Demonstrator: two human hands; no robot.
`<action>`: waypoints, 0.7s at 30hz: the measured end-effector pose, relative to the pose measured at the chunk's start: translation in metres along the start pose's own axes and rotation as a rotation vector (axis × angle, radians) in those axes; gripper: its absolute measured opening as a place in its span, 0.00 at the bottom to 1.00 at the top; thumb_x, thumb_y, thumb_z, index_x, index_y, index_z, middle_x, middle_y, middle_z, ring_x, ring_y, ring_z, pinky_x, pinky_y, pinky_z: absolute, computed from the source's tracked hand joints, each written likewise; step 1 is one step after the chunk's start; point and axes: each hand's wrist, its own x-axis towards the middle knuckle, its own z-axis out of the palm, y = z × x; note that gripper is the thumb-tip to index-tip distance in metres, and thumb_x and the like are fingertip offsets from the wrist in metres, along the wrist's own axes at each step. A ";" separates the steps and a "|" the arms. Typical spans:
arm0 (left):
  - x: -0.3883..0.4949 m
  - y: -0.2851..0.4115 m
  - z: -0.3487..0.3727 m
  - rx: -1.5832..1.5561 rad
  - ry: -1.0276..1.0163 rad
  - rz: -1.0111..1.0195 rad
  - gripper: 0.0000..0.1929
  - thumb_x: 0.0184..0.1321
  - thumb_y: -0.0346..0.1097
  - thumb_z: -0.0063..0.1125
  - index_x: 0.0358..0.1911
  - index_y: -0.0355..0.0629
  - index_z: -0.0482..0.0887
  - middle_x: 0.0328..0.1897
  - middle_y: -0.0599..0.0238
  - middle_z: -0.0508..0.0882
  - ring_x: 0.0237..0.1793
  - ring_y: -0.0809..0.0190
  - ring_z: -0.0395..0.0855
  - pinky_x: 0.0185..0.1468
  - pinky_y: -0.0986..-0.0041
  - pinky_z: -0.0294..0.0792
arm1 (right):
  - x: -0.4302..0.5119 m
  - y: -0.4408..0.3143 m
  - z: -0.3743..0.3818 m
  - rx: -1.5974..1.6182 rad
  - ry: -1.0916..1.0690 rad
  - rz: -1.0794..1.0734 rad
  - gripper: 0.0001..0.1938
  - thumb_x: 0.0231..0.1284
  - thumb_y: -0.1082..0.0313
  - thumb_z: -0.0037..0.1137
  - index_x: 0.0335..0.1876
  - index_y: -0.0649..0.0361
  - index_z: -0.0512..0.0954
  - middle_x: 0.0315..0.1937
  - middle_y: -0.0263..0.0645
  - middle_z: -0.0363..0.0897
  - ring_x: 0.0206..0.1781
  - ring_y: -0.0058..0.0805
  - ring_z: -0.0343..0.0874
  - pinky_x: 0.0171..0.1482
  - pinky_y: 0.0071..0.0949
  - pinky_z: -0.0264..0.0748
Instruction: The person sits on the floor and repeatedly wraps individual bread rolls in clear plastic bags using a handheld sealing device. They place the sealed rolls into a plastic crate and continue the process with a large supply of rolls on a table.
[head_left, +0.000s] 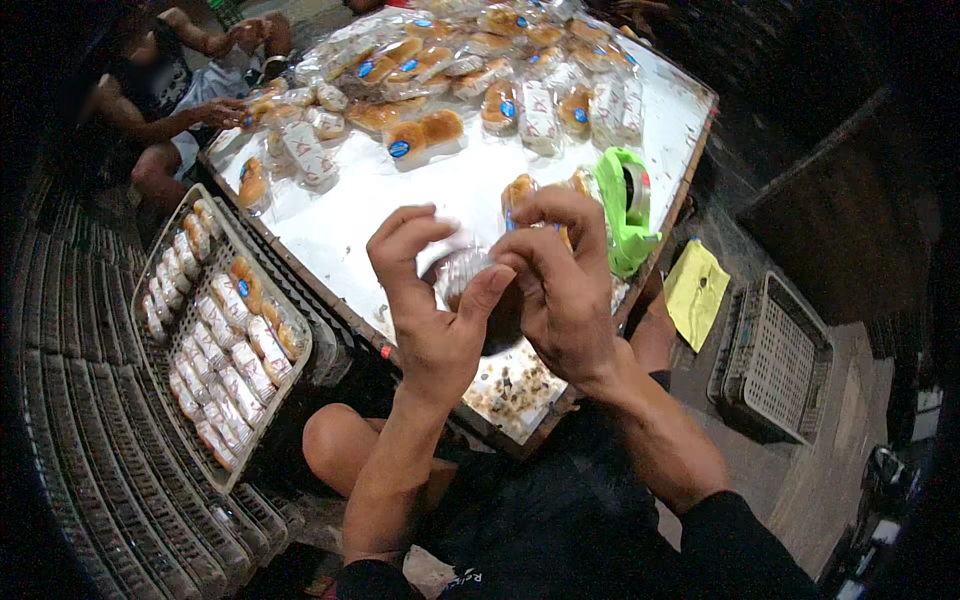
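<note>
Both of my hands are raised over the near corner of a white tabletop (352, 217). Between them is a package in clear plastic film (463, 271), partly hidden and blurred. My left hand (435, 307) has its fingers curled at the package's left side, its thumb in front. The fingertips of my right hand (562, 285) are pinched near the package's upper right; whether they grip film is unclear. Just beyond my right hand stands a green tape dispenser (622, 217), with a wrapped bun (517, 196) beside it. Farther back lies a bagged pair of buns (424, 136) with a blue sticker.
Many bagged buns (405, 64) heap at the table's far side. A plastic crate (303, 341) of wrapped buns rests at left, near many stacked crates (97, 420). Another person's hand (220, 112) reaches in at upper left. At right are a yellow sheet (696, 292) and grey crates (780, 360).
</note>
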 end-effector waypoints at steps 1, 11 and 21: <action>-0.001 -0.002 0.001 0.136 -0.031 0.010 0.11 0.65 0.39 0.65 0.37 0.39 0.78 0.42 0.65 0.73 0.43 0.68 0.71 0.48 0.76 0.66 | -0.002 0.004 0.006 -0.005 -0.002 0.030 0.08 0.57 0.76 0.64 0.41 0.64 0.78 0.48 0.45 0.71 0.51 0.40 0.74 0.54 0.34 0.72; -0.009 -0.029 0.030 -0.340 0.094 -0.611 0.10 0.63 0.26 0.60 0.44 0.40 0.73 0.36 0.70 0.74 0.37 0.73 0.69 0.42 0.79 0.65 | -0.021 0.010 0.016 0.476 0.112 0.622 0.14 0.63 0.80 0.55 0.51 0.63 0.66 0.47 0.38 0.72 0.49 0.24 0.73 0.56 0.28 0.71; -0.007 -0.067 0.043 -0.224 0.005 -0.736 0.12 0.61 0.26 0.59 0.47 0.40 0.75 0.39 0.68 0.75 0.40 0.70 0.71 0.48 0.76 0.67 | -0.074 0.202 -0.058 -0.313 -0.218 1.056 0.23 0.63 0.49 0.57 0.39 0.69 0.80 0.36 0.55 0.81 0.42 0.52 0.81 0.46 0.42 0.74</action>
